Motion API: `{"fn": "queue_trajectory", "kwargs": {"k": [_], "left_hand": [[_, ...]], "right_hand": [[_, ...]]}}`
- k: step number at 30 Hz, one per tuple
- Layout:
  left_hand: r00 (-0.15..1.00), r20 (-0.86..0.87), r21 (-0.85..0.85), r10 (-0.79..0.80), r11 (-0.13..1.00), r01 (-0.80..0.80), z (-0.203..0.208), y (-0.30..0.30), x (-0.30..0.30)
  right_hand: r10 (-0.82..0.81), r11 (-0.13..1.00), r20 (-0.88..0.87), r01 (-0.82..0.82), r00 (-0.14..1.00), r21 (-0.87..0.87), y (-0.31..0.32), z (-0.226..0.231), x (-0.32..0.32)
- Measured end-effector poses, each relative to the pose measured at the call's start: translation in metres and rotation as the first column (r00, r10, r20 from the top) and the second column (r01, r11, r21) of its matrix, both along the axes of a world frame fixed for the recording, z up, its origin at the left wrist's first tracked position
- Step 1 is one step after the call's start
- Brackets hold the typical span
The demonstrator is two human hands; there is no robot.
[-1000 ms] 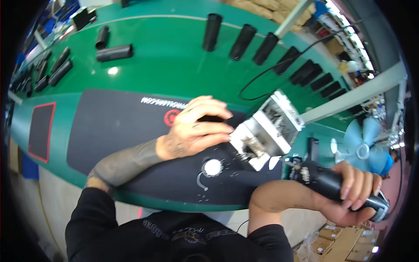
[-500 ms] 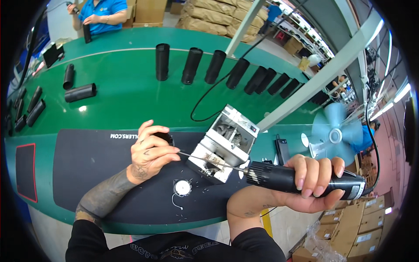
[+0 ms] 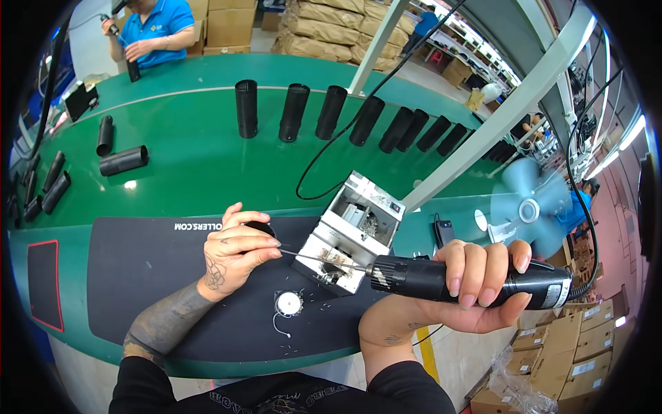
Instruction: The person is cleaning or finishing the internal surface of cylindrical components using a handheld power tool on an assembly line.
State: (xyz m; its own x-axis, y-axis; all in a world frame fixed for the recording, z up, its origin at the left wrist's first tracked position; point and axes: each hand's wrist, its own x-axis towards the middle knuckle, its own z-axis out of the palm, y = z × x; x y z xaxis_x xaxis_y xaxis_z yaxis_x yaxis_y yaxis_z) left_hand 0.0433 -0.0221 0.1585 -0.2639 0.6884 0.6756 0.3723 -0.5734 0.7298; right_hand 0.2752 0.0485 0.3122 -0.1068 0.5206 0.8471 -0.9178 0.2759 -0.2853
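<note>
Gripped a black corded electric screwdriver (image 3: 407,277) in the right hand (image 3: 483,286), to the right of the silver screw feeder (image 3: 353,237) and nearer than it; curled the right fingers over the barrel, thumb underneath, closed snugly around it; pointed the long thin bit (image 3: 324,260) leftward, crossing in view over the near end of the feeder; held its tip right by the thumb and forefinger of the left hand (image 3: 234,250), left of the feeder; could not tell from this angle between touching and a slight gap; bent the left fingers inward, nearly closed, around a black round part (image 3: 260,228), left of the feeder and mostly hidden behind them.

Saw a round component with a white disc (image 3: 289,303) and a short pale wire nearer than the feeder, slightly to its left, amid scattered pieces too small to name; saw a dark mat (image 3: 158,276) stretching left from the feeder; saw black tubes (image 3: 295,110) standing in a row beyond the feeder, others lying well to its left; saw a blue-bladed fan (image 3: 529,209) to its right; saw, far beyond the feeder and to its left, a co-worker in a blue shirt (image 3: 164,31).
</note>
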Motion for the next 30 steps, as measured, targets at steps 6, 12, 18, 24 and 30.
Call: {"fn": "queue_trajectory", "kwargs": {"k": [6,12,18,24,30], "left_hand": [[0.999,0.001,0.005,-0.036,0.999,0.036,-0.004,0.003,-0.006],[0.998,-0.037,0.047,-0.059,0.997,0.061,-0.006,0.006,-0.008],[0.993,-0.094,0.056,-0.077,0.995,0.082,-0.003,0.003,-0.008],[0.977,-0.210,0.082,-0.018,0.996,0.036,-0.009,-0.002,-0.011],[0.990,-0.144,0.102,-0.002,0.995,0.017,-0.026,-0.003,-0.010]], "right_hand": [[0.019,1.000,-0.058,-0.020,0.998,-0.012,0.005,-0.003,0.002],[0.069,0.997,-0.031,-0.069,0.997,-0.018,0.008,-0.001,-0.001],[0.101,0.993,-0.018,-0.102,0.995,-0.054,0.010,0.001,0.002],[0.113,0.990,-0.028,-0.115,0.993,-0.077,0.014,-0.009,-0.003],[0.165,0.982,0.072,-0.157,0.984,-0.101,0.001,-0.024,-0.009]]}}
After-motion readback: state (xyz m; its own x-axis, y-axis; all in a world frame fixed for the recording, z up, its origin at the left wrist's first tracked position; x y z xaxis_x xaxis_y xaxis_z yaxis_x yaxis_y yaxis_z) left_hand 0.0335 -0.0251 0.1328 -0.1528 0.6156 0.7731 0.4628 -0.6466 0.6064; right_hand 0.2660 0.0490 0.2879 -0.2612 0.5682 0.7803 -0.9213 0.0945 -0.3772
